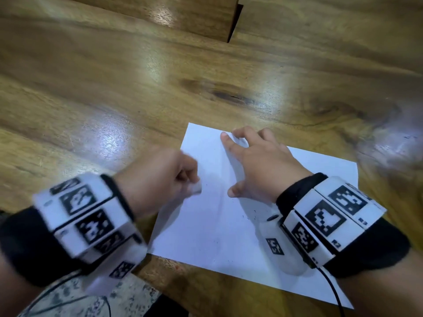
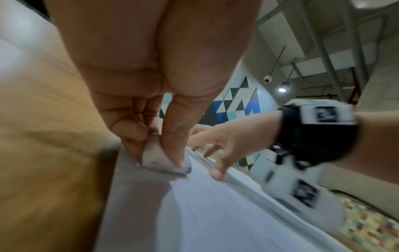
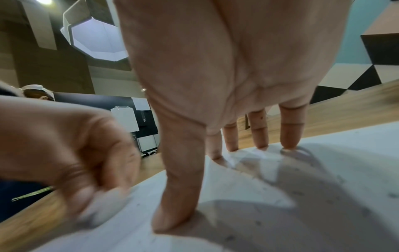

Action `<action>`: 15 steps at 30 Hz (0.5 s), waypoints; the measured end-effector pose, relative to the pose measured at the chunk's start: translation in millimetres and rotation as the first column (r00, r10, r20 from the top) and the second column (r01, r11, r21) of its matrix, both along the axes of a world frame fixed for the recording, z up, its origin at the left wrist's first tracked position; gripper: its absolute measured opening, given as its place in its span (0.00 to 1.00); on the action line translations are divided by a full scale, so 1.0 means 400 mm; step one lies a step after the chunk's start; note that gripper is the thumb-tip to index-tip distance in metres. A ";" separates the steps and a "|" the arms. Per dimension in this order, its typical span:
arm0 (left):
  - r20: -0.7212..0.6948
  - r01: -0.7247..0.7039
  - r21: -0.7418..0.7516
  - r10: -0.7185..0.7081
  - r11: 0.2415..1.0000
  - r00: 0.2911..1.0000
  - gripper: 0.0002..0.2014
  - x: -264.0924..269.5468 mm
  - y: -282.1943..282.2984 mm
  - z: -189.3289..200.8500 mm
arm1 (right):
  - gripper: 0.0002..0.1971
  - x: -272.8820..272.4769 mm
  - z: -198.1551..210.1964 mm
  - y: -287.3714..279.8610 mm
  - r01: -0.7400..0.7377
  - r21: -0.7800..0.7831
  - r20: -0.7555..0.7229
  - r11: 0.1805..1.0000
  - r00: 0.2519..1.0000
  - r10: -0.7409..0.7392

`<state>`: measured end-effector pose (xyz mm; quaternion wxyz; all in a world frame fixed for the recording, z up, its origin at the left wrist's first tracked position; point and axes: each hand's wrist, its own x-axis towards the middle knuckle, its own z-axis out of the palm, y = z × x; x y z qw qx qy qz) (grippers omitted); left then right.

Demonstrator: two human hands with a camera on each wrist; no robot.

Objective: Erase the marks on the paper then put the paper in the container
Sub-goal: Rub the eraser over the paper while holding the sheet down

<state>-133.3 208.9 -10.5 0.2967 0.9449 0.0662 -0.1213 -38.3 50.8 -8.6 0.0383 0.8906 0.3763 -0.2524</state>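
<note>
A white sheet of paper lies flat on the wooden table, with small dark specks scattered over it. My left hand pinches a small white eraser between thumb and fingers and presses it onto the paper's left part; the eraser shows dark smudges at its tip. My right hand is spread on the sheet, straight fingertips and thumb pressing the paper down near its far edge. The left hand is blurred. No container is in view.
The table top stretches far ahead and to both sides. A dark gap between boards runs at the far edge. A speckled floor and a black cable lie by the near table edge. A blurred pale patch is at the right.
</note>
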 end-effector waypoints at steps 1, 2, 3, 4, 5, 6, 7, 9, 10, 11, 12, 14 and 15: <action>-0.044 0.014 -0.020 -0.015 1.000 0.999 0.12 -0.030 -0.001 0.002 | 0.52 0.000 0.000 0.000 -0.002 -0.003 -0.001 1.000 1.000 0.002; -0.092 0.029 -0.035 -0.032 0.999 0.995 0.11 -0.054 -0.002 0.005 | 0.52 0.000 0.001 0.000 -0.004 -0.005 0.000 1.000 1.000 0.004; -0.125 0.043 -0.046 -0.048 0.998 0.991 0.11 -0.065 -0.003 0.008 | 0.52 0.000 0.000 0.000 -0.006 -0.007 0.003 1.000 1.000 0.006; -0.139 0.038 -0.053 -0.045 0.998 0.989 0.09 -0.061 -0.001 0.009 | 0.53 0.000 -0.001 0.000 -0.007 -0.006 0.007 1.000 1.000 0.007; -0.125 0.014 -0.055 -0.021 0.998 0.992 0.06 -0.045 0.002 0.010 | 0.53 0.000 -0.001 0.000 -0.007 -0.005 0.009 1.000 1.000 0.007; -0.074 -0.021 -0.048 0.018 0.999 0.997 0.05 -0.020 0.004 0.011 | 0.53 -0.001 -0.002 0.001 -0.007 -0.003 0.011 1.000 1.000 0.007; -0.013 -0.051 -0.026 0.050 0.998 0.999 0.07 0.010 0.006 0.010 | 0.53 -0.001 -0.003 0.001 -0.006 -0.001 0.012 1.000 1.000 0.006; 0.051 -0.089 0.013 0.089 0.996 0.995 0.06 0.068 0.009 0.001 | 0.52 -0.002 -0.003 0.001 -0.003 -0.004 0.012 1.000 1.000 0.003; 0.055 -0.096 0.023 0.095 0.995 0.994 0.04 0.083 0.008 -0.003 | 0.52 -0.001 -0.002 0.001 -0.003 -0.008 0.009 1.000 1.000 0.003; 0.059 -0.104 0.022 0.102 0.994 0.993 0.05 0.083 0.006 -0.006 | 0.52 -0.001 -0.001 0.001 -0.002 -0.012 0.004 1.000 1.000 0.002; 0.066 -0.100 0.015 0.099 0.995 0.993 0.08 0.069 0.005 -0.011 | 0.52 0.000 -0.001 0.001 -0.002 -0.012 0.002 1.000 1.000 0.002; 0.065 -0.065 0.004 0.065 0.998 0.996 0.12 0.010 0.000 -0.011 | 0.53 0.001 0.000 -0.001 -0.002 -0.011 -0.001 1.000 1.000 0.002; 0.043 -0.044 -0.009 0.044 0.999 0.998 0.11 -0.026 -0.002 -0.009 | 0.53 0.001 0.001 -0.002 -0.003 -0.011 -0.001 1.000 1.000 0.003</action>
